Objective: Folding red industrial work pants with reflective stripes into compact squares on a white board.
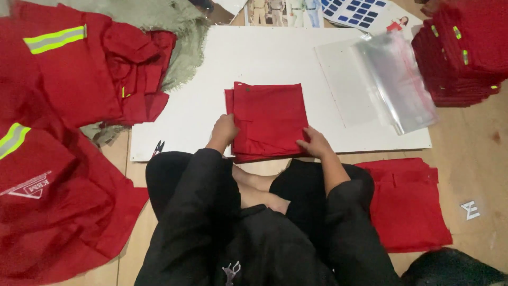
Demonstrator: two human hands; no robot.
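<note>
A person in black sleeves sits cross-legged on the pale wooden floor (pixel 476 159), both hands pressed to a folded red fabric garment (pixel 270 119) that lies near the front edge of a flat white rectangular board (pixel 201 69). The left hand (pixel 225 130) rests on the garment's left edge, fingers curled over it; the right hand (pixel 316 143) lies flat across the lower right corner. Neither grip appears clenched, though from this angle it is hard to tell whether the left fingers pinch the cloth or merely steady it.

The garment looks folded into a neat, nearly square packet, so the folding seems close to done for this piece. A clear plastic bag (pixel 394 79) lies empty on the board's right side, well apart from the packet, so bagging looks yet to come. A tall stack of folded red garments with yellow reflective strips (pixel 460 50) stands at the far right, and another flat red garment (pixel 410 204) lies on the floor by the person's right knee. To the left, a loose heap of unfolded red workwear with reflective bands (pixel 63 132) suggests plenty remains. A small pair of snips (pixel 159 147) sits at the board's left corner.
</note>
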